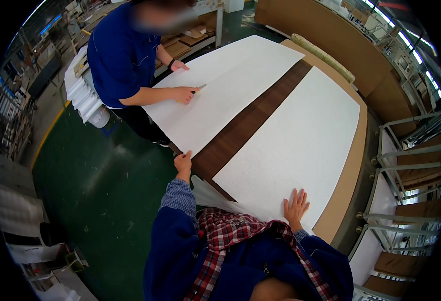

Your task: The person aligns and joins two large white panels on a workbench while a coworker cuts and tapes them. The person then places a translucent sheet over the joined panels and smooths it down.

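Two white sheets lie on a dark brown board (253, 115) in front of the person. The left white sheet (230, 85) and the right white sheet (295, 135) are apart; the board shows between them as a long strip.

Left hand (182, 163): fingers drawn together, thumb and fingertips pinching the near corner of the left white sheet. Whether the board edge is also within the grip cannot be told.

Right hand (296, 206): open, palm down, fingers spread flat on the near part of the right white sheet. It has hold of nothing.

A tan board (348, 195) extends past the right side of the right white sheet. A pale roll (326, 57) lies near its far edge.

A co-worker (112, 60) in a blue top stands at the left side of the left white sheet. The co-worker's near hand holds a cutter (200, 89) over this sheet; the other hand is at the sheet's far left edge.

A white bucket (99, 118) stands behind the co-worker on the green floor (105, 190). Metal racks (421, 165) holding brown panels stand at the right.
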